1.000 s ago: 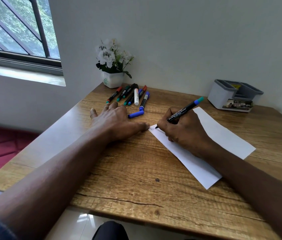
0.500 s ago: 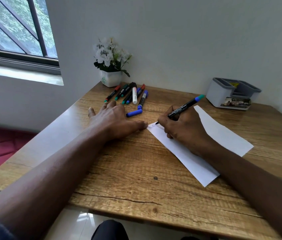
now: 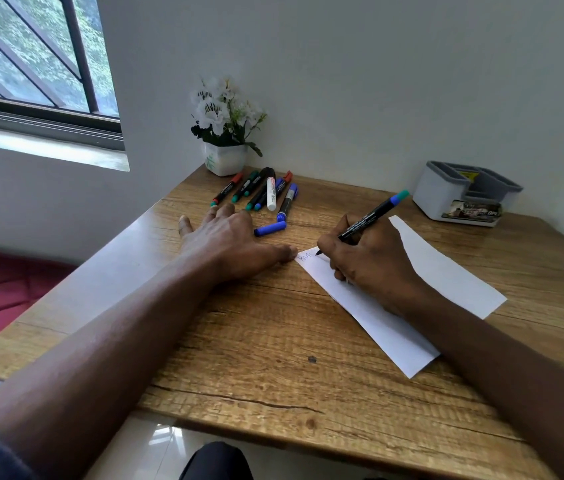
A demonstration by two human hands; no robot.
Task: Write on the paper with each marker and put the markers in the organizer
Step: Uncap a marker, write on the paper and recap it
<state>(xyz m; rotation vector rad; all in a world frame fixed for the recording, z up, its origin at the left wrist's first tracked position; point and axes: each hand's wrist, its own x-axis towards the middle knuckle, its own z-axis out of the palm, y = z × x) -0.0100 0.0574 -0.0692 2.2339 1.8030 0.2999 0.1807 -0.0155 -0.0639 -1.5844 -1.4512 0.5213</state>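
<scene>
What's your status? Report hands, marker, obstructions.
Right hand grips uncapped marker, tip on paper. Left hand flat on table, thumb at paper corner. Blue cap loose beside it.

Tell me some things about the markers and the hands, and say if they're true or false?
1. The right hand holds a marker with its tip on the paper. True.
2. Markers stand in the organizer. False: none shows in it; the other markers lie on the table by the flower pot.
3. The left hand lies flat on the table. True.
4. The blue cap lies on the paper. False: it lies on the table beside the left hand.
5. The paper is blank. False: letters show at its corner.
</scene>
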